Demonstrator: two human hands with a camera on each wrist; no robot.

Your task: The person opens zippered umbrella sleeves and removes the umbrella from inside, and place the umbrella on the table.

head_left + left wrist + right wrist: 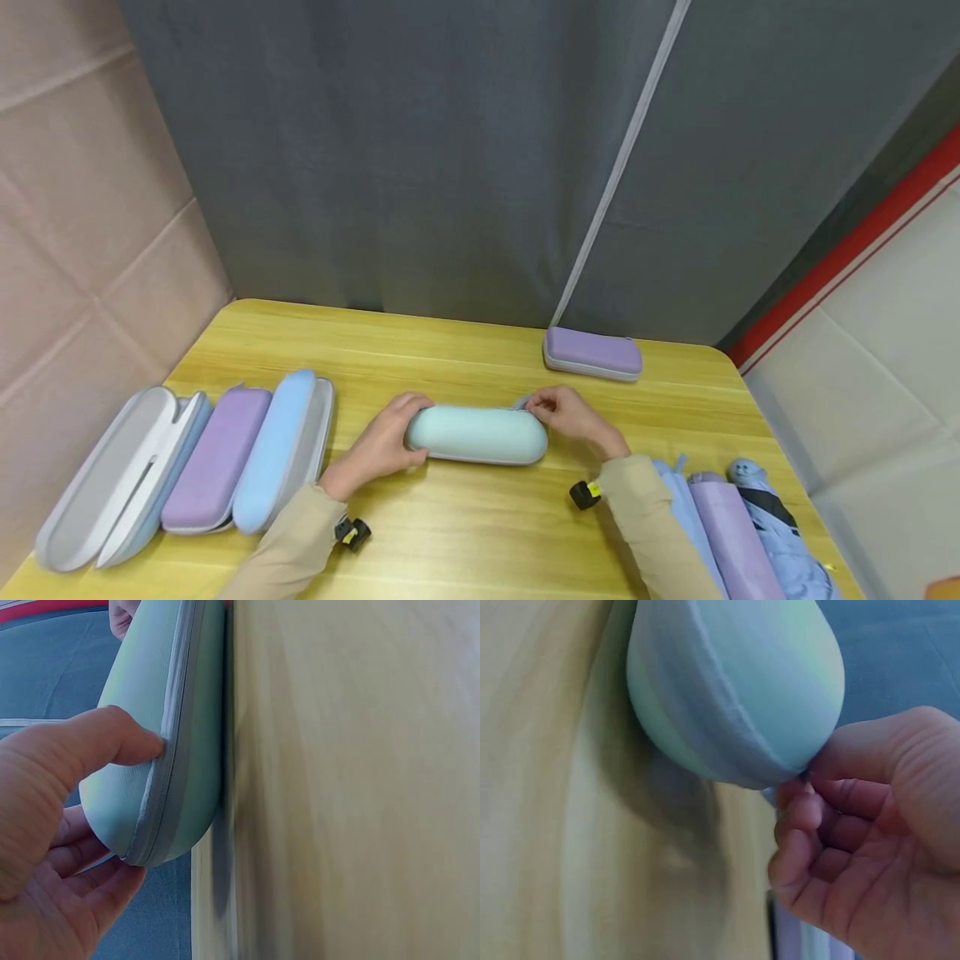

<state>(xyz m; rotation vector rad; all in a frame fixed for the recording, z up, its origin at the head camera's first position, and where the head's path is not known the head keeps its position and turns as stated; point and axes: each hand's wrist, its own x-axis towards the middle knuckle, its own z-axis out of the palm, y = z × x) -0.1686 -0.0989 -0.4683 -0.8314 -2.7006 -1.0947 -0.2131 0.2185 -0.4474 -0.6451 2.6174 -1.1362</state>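
Observation:
A mint green zippered hard case [476,435] lies lengthwise on the wooden table in front of me. My left hand [384,442] grips its left end; in the left wrist view the thumb presses by the grey zipper band [174,742] and the other fingers reach round behind. At the far right corner, my right hand [568,412] pinches the zipper pull between thumb and forefinger. Only a small dark bit of that zipper pull [805,777] shows in the right wrist view. A grey strap [521,402] sticks out beside those fingers. The zipper seam looks closed along the visible front.
At left stand an opened case with grey lining [112,475], a purple case [217,467] and a partly opened light blue case [273,458]. Another purple case [592,352] lies at the back. Folded umbrellas, including a purple one [731,533], lie at right by my forearm.

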